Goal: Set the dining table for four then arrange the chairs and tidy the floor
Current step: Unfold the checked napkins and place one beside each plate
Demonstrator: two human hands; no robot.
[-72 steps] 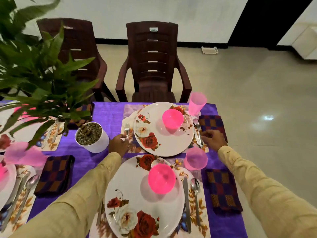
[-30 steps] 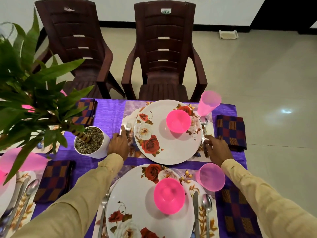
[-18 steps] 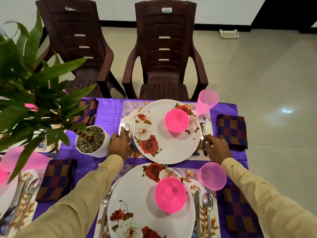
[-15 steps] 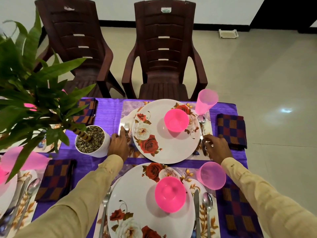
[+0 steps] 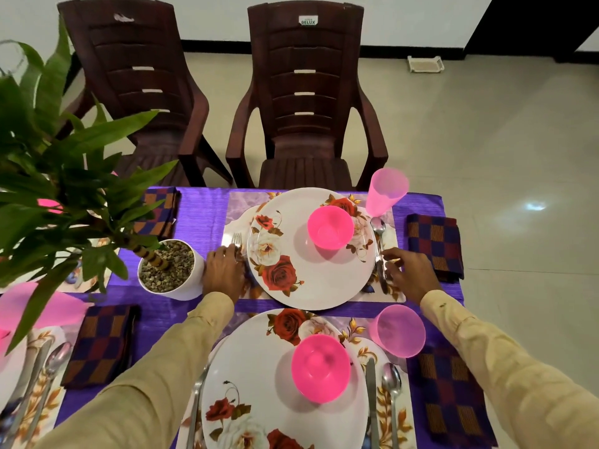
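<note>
Both hands are out over the far place setting, well apart, one on each side of the round white rose-patterned plate (image 5: pixel 311 270). The left hand (image 5: pixel 223 273) sits knuckles-up on the handle of the steel fork (image 5: pixel 237 238), its tines poking out just beyond the fingers. Gripping or only pressing? Can't tell from here. On the other side, the right hand (image 5: pixel 406 270) has its fingertips down on the steel table knife (image 5: pixel 384 281), with the steel spoon (image 5: pixel 378 225) lying just beyond them; pinch or plain touch, I can't tell.

Between the hands, on the plate, sits a bright pink plastic bowl (image 5: pixel 330 226). Past the right hand a tall translucent pink tumbler (image 5: pixel 387 191) stands upright, and just outside that hand lies a folded checked cloth napkin (image 5: pixel 434 246). Just outside the left hand is a white pot of pebbles (image 5: pixel 170 270). All of it rests on the purple-clothed surface (image 5: pixel 201 215). Beyond both hands, two dark brown plastic armchairs (image 5: pixel 308 102) face the surface.
</note>
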